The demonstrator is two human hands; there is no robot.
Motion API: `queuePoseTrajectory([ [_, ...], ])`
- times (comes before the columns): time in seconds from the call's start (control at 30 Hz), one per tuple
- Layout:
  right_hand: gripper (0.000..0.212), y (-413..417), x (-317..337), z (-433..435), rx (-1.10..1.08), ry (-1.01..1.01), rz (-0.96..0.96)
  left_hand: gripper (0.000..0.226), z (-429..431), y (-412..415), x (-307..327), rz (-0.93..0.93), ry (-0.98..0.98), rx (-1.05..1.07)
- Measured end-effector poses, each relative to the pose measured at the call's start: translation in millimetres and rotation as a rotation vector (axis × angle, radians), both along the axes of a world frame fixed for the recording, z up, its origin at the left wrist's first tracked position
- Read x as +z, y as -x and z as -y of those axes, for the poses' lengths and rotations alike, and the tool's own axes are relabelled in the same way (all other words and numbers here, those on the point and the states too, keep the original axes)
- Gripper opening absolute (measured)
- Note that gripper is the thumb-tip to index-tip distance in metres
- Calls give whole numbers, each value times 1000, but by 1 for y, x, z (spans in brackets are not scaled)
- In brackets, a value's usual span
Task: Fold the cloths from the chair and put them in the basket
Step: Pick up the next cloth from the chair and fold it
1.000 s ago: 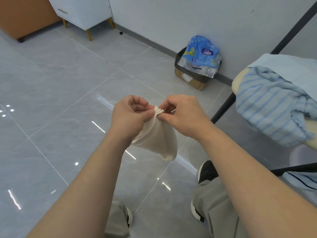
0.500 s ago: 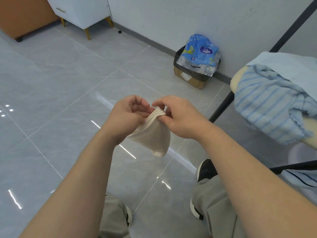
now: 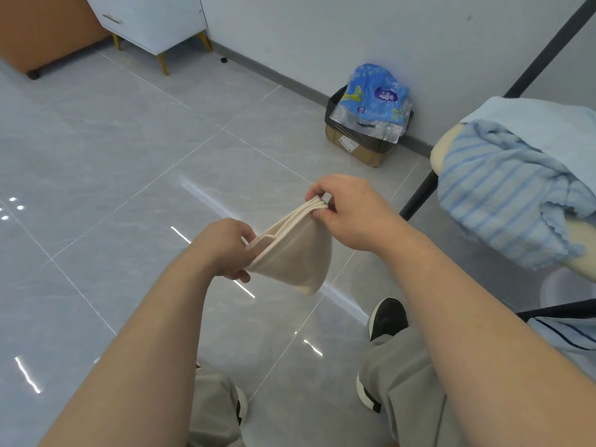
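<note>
You held 1 small cream folded cloth (image 3: 292, 253) in the air above the grey tiled floor (image 3: 129, 175), left of the cushioned chair (image 3: 577, 243). Your right hand (image 3: 351, 209) pinched its bunched upper corner; your left hand (image 3: 222, 248) was clenched on its lower-left edge. On the chair lay 2 more cloths: 1 blue striped towel (image 3: 503, 195) and 1 plain pale blue cloth (image 3: 541, 124), cut off at the frame edge. Under the chair, 1 pale rounded object (image 3: 564, 290) was too hidden to identify.
</note>
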State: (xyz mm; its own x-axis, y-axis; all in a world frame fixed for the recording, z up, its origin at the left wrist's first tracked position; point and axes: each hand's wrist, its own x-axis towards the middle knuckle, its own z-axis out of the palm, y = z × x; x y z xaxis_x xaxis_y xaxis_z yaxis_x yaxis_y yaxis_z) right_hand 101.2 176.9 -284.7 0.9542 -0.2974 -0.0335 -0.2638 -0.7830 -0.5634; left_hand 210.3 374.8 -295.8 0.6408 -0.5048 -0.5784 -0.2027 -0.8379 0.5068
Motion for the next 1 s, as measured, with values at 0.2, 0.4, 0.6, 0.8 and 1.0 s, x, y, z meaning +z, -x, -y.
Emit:
queuePoseTrajectory([
  [0.2, 10, 1, -8, 17, -151, -15, -136, 22, 2, 1, 17, 15, 128, 1],
  [0.4, 12, 2, -5, 24, -223, -15, -162, 30, 2, 0, 27, -143, 346, 138],
  [0.6, 13, -2, -2, 23, -344, -85, -142, 47, 8, 1, 29, -273, 427, 253],
  [0.8, 16, -1, -2, 20, -339, -84, -157, 48, 17, 2, 16, -138, 369, 312],
  [1.0, 15, -3, -4, 19, -367, -79, -178, 55, 16, 0, 16, -127, 302, 168],
])
